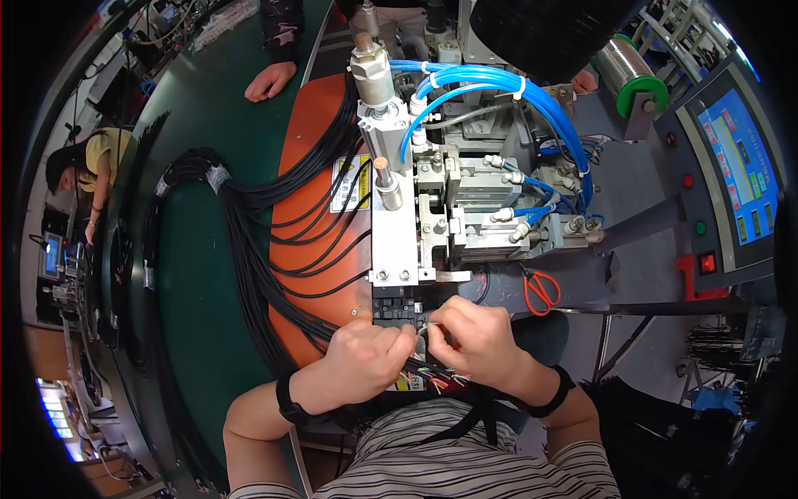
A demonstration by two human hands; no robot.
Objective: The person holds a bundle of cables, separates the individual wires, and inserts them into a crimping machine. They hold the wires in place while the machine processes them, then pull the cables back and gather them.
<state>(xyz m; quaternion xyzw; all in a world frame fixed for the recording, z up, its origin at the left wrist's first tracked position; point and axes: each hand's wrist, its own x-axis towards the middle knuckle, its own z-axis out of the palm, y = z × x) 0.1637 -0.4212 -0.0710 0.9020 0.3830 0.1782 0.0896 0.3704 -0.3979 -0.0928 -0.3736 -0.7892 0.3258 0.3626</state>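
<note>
Both of my hands meet at the front of a metal machine (395,241), close beside its black fixture (393,306). My left hand (370,353) is closed, its thumb and fingers pressed together; what they grip is hidden. Opposite it, my right hand (475,334) pinches a thin, pale wire end (425,329) that shows in the small gap between the hands. Just below them, stripped cable ends (439,377) fan out in red, white and green strands. A bundle of black cables (249,241) runs in from the left and passes under my left hand.
An orange board (307,133) lies on the green table (195,274) under the cables. Blue air hoses (532,96) arch over the machine. Red-handled scissors (541,291) lie to the right. Beyond are a touchscreen panel (736,166), a solder wire spool (636,75) and another person's hand (271,81).
</note>
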